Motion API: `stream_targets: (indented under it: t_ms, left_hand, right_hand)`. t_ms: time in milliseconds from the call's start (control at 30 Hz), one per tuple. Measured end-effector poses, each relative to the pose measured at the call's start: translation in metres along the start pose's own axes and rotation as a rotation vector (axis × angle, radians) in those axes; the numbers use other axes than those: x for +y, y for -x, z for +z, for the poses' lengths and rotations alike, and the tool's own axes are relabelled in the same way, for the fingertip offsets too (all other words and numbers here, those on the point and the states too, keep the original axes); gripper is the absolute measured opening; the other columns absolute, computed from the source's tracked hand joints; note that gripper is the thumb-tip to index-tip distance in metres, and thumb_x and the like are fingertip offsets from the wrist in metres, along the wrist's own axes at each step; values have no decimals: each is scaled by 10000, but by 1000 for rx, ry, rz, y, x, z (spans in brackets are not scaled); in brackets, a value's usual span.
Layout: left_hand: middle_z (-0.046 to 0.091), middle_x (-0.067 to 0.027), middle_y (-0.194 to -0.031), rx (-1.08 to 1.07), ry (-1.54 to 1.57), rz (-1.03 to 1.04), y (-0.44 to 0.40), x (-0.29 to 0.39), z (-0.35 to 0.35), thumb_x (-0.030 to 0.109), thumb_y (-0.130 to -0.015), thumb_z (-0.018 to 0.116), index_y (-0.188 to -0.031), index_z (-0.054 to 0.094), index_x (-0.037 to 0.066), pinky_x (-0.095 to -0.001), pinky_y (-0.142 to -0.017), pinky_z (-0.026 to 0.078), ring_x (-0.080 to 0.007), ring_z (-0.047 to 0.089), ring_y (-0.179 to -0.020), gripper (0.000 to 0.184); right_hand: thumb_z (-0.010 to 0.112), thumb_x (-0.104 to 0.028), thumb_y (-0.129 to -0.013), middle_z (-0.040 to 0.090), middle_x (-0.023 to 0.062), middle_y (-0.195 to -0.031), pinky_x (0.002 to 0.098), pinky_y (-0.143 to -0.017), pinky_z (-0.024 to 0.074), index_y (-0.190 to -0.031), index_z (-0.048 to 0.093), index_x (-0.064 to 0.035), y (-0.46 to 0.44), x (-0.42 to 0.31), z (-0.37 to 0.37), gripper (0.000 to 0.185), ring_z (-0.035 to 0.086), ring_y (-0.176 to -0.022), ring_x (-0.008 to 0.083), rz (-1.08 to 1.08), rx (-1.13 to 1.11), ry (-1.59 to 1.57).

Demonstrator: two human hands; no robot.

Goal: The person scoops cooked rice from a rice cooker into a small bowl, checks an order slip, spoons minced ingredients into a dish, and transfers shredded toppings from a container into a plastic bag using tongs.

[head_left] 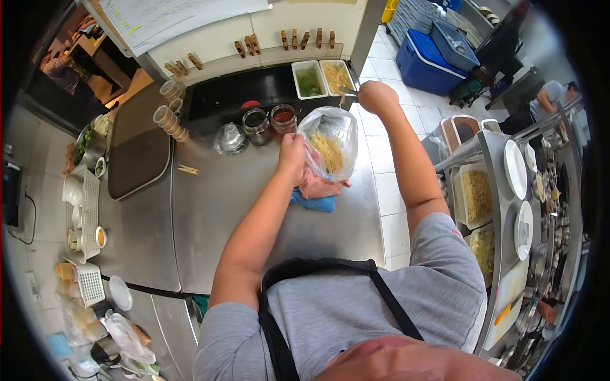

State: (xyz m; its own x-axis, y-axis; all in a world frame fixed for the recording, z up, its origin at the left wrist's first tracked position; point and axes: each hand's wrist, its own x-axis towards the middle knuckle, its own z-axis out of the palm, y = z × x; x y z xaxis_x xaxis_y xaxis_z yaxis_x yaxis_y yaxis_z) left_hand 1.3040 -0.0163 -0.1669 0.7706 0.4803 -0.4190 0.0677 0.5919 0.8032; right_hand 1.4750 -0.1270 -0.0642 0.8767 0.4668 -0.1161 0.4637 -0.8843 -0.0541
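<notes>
My left hand [292,154] is closed on the rim of a clear plastic bag [351,130], which hangs open with pale yellow strips [327,152] inside. Beyond it, my right hand [379,98] grips a metal utensil [351,93] by its handle; whether it is tongs or a spoon I cannot tell. The utensil's tip is beside a white tub [349,65] of similar pale strips. Next to that tub stands another white tub [309,95] with something green in liquid. Under the bag lie a pink cloth [319,186] and a blue cloth [314,202].
Two glass jars [257,127] and a plastic-wrapped item [230,138] stand left of the bag on the steel counter [216,222]. Farther left are stacked cups [170,122], a clothespin [189,169] and a brown tray [143,146]. A shelf with plates [515,169] is at right, near a person [556,95].
</notes>
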Motion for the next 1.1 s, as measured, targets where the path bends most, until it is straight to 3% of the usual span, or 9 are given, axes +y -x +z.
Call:
stream_targets:
  t_ms: [200,500,600,700,833,1100]
  left_hand:
    - [452,-104,-684,-30,28,-5,-2,-4,-4,188,-843,380,-965,368,45,-338,-421,456,-205,499,-485,189]
    - [472,-106,-703,-43,27,-2,0,-2,-1,187,-835,377,-968,366,28,-328,-416,456,-199,511,-485,208]
    - [481,-116,-714,-50,23,-5,-1,-2,-3,192,-838,381,-981,362,35,-334,-438,464,-206,518,-502,213]
    - [487,-125,-724,-47,29,-5,-7,-6,-7,197,-842,383,-990,361,44,-347,-454,471,-218,526,-520,214]
    - [487,-116,-720,-26,49,6,2,0,-2,186,-823,398,-968,370,23,-322,-406,453,-201,519,-483,220]
    - [490,-144,-738,-15,87,-2,-12,-6,-4,182,-844,377,-982,371,38,-380,-458,472,-256,529,-534,199]
  right_hand:
    - [496,-132,-695,599,82,-928,323,-687,462,-879,617,-89,-40,-17,-3,224,576,-854,252,126,-3,6]
    - [491,-142,-698,593,91,-948,307,-686,458,-876,623,-88,-67,-32,31,227,574,-874,223,14,-6,87]
    - [472,-145,-705,593,111,-930,320,-688,456,-867,619,-67,-74,-16,25,232,573,-857,238,62,-142,9]
    - [469,-166,-703,589,127,-913,347,-685,454,-865,614,-59,-95,18,49,242,571,-825,268,-41,-30,-41]
    - [490,-200,-693,589,170,-700,338,-639,437,-799,622,-23,-65,33,41,245,565,-654,274,-105,85,-357]
    - [459,-228,-694,601,125,-759,337,-669,443,-835,630,-109,-43,33,13,252,573,-728,260,-69,190,-417]
